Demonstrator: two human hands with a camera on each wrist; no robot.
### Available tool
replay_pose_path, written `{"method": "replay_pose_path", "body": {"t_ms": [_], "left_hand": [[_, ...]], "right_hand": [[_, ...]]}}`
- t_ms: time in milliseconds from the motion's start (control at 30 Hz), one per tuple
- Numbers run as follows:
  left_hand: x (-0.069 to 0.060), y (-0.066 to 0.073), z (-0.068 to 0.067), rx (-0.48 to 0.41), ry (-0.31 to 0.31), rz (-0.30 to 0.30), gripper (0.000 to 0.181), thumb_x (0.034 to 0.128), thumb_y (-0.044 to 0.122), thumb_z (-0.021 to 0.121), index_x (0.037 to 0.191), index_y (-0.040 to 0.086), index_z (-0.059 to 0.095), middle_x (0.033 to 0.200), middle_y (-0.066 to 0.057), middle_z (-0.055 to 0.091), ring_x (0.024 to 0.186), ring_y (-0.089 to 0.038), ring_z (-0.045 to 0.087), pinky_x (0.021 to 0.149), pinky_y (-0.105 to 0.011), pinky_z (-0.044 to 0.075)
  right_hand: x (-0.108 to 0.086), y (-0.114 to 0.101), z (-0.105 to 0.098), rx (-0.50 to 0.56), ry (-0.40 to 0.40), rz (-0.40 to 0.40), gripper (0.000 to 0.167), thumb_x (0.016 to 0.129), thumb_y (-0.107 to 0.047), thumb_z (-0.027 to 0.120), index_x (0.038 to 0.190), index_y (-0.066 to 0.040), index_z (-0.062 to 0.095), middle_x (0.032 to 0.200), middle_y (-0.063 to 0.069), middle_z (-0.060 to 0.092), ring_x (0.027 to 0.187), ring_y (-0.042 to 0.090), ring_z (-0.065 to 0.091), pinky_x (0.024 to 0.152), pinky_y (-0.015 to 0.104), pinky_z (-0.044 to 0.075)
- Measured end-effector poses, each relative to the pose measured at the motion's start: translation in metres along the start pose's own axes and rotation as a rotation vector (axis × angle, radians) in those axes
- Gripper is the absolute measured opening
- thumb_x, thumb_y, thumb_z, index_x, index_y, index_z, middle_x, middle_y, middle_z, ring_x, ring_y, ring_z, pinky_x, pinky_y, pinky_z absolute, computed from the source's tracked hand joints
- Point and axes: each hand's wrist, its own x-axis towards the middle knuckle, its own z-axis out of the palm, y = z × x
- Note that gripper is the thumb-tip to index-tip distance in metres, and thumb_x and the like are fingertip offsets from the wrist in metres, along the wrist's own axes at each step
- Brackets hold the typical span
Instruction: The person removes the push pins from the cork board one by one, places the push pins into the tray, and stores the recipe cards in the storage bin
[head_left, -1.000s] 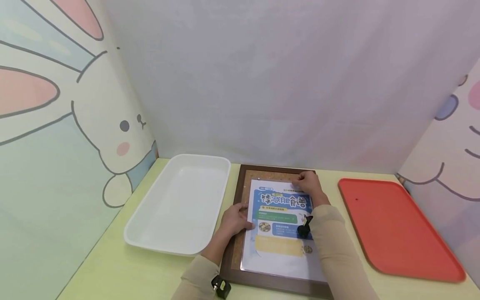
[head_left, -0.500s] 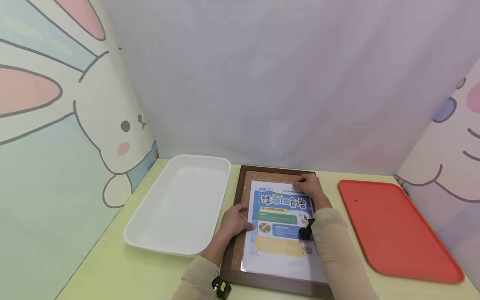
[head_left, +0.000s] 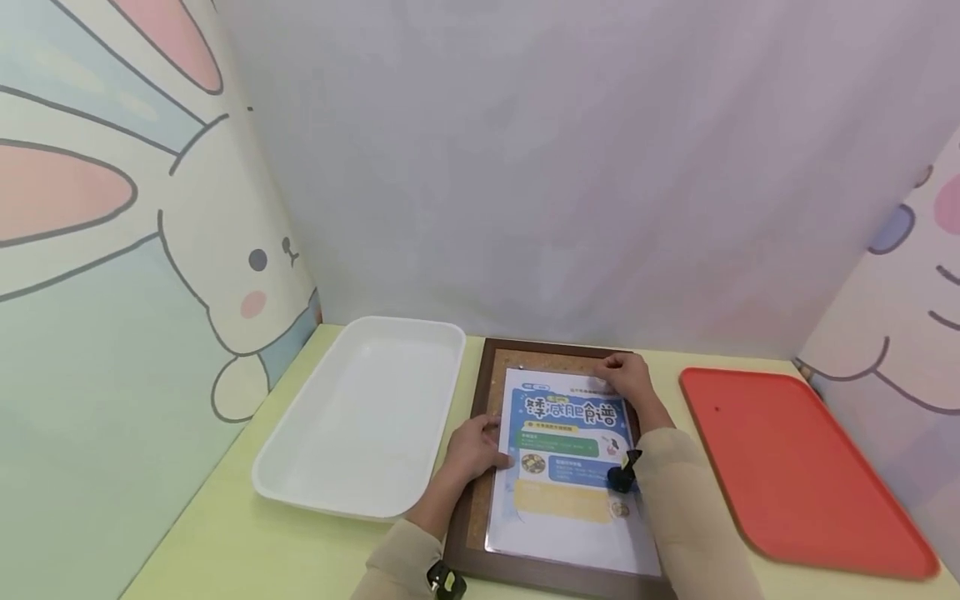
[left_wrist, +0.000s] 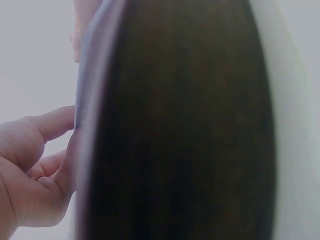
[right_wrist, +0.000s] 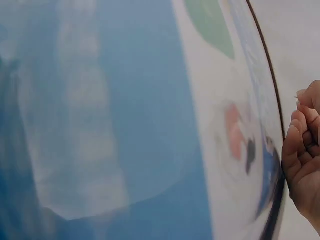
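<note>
A printed sheet with a shiny clear cover [head_left: 570, 533] lies on a brown-framed cork board [head_left: 543, 361]. A tiny pin head [head_left: 521, 367] shows at the sheet's upper left edge. My left hand [head_left: 474, 450] rests at the sheet's left edge, thumb touching the sheet and the other fingers over the cork. Near the upper right corner, my right hand [head_left: 630, 379] has thumb and fingertips brought together. In the right wrist view, those fingertips [right_wrist: 302, 100] pinch something tiny with a thin tip, seemingly a pushpin; the fingers hide most of it.
To the left of the board stands a deep white tray [head_left: 367, 417]. A flat red tray [head_left: 802, 475] lies to its right, with a small dark speck near its upper left. A pale curtain-like wall [head_left: 555, 167] closes off the table's back.
The head view has shifted slightly, moving everything a little down and right. Both hands keep nearly the same places on the sheet.
</note>
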Motion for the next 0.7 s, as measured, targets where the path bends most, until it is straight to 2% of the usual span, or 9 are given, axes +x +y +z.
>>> {"method": "replay_pose_path", "body": {"t_ms": [200, 433, 700], "left_hand": [[-0.002, -0.001, 0.002, -0.002, 0.008, 0.0, 0.068, 0.0606, 0.004, 0.084, 0.122, 0.004, 0.057, 0.07, -0.003, 0.055, 0.061, -0.017, 0.054, 0.054, -0.031, 0.044], [0.0, -0.005, 0.005, -0.007, 0.007, -0.012, 0.067, 0.0607, 0.005, 0.085, 0.122, 0.006, 0.058, 0.07, -0.003, 0.055, 0.062, -0.018, 0.054, 0.054, -0.031, 0.044], [0.003, -0.003, 0.004, 0.002, 0.009, -0.006, 0.067, 0.0604, 0.006, 0.085, 0.122, 0.006, 0.057, 0.071, -0.002, 0.055, 0.063, -0.018, 0.053, 0.055, -0.031, 0.043]], "right_hand": [[-0.014, 0.0, -0.01, 0.042, 0.024, -0.094, 0.018, 0.084, -0.016, 0.064, 0.09, 0.0, 0.066, 0.082, 0.011, 0.059, 0.069, 0.022, 0.051, 0.054, 0.026, 0.042], [-0.029, -0.004, -0.014, 0.105, -0.018, -0.101, 0.015, 0.087, -0.012, 0.063, 0.095, 0.001, 0.063, 0.084, 0.013, 0.059, 0.069, 0.025, 0.055, 0.06, 0.027, 0.048], [-0.039, -0.005, -0.02, 0.088, -0.001, -0.149, 0.015, 0.086, -0.015, 0.064, 0.093, -0.002, 0.062, 0.081, 0.012, 0.058, 0.072, 0.024, 0.053, 0.06, 0.029, 0.045]]}}
